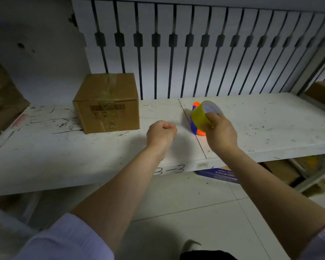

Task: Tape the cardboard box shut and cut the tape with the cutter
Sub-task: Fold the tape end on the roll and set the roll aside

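Observation:
A closed cardboard box stands on the white shelf at the back left, with old clear tape along its top seam. My right hand grips a roll of yellow tape, lifted just above the shelf. Under and behind the roll lies an orange and blue cutter, mostly hidden by the roll and my fingers. My left hand is a closed fist over the shelf, between the box and the tape, and I see nothing in it.
A white slatted panel backs the shelf. Another cardboard box sits at the far right. Below the shelf are a blue box and more cartons on a tiled floor. Brown paper hangs at the left.

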{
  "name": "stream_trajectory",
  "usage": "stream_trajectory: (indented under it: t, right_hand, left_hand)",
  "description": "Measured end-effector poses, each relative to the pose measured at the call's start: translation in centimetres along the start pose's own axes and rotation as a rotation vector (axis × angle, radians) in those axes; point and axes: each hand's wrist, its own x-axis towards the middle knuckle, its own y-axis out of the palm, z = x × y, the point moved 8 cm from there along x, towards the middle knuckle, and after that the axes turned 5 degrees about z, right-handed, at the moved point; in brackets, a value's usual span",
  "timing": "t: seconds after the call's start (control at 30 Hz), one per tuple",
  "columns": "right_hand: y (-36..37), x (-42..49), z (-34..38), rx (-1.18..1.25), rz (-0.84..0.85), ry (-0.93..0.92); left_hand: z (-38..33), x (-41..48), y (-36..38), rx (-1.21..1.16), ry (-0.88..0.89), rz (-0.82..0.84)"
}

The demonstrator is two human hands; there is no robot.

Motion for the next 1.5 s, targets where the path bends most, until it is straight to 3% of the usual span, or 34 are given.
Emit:
stream_trajectory:
  t: [0.13, 0.3, 0.63, 0.87, 0.97, 1.07, 1.13, 1.33, 1.5]
  right_hand:
    - [-2.0, 2.7, -4.0, -0.126, -0.113, 0.076]
    - [-1.6, 5.1, -8.4, -0.112, -0.15, 0.142]
    - [3.8, 6.9, -12.0, -0.256, 0.085, 0.179]
    - [4.5, 6.1, -12.6, -0.104, 0.117, 0.28]
    - [2.3, 4.6, -10.3, -0.191, -0.082, 0.24]
    - [1.2, 2.1, -6.8, -0.069, -0.268, 0.178]
    - [2.9, 1.2, -4.3, 0.038, -0.198, 0.123]
    - [12.5, -1.4, 4.0, -0.009, 0.364, -0.028]
    - [15.6, -2.1, 7.0, -0.191, 0.481, 0.069]
  left_hand:
    - [-0.5, 1.9, 2.7, 0.158, 0.033, 0.019]
    - [-0.1, 4.0, 4.7, 0.276, 0.053, 0.004]
    - [1.2, 6.6, 6.1, 0.306, 0.073, 0.012]
    - [1.2, 6.0, 5.1, 0.305, 0.093, 0.033]
    - [1.3, 5.4, 3.5, 0.273, 0.091, 0.009]
    - [1.7, 4.8, 1.6, 0.24, 0.083, -0.013]
    - [2.2, 4.4, 0.0, 0.216, 0.06, -0.04]
    - [4.2, 2.9, -5.7, 0.155, -0.008, -0.171]
    - [5.8, 2.3, -9.4, 0.148, -0.032, -0.179]
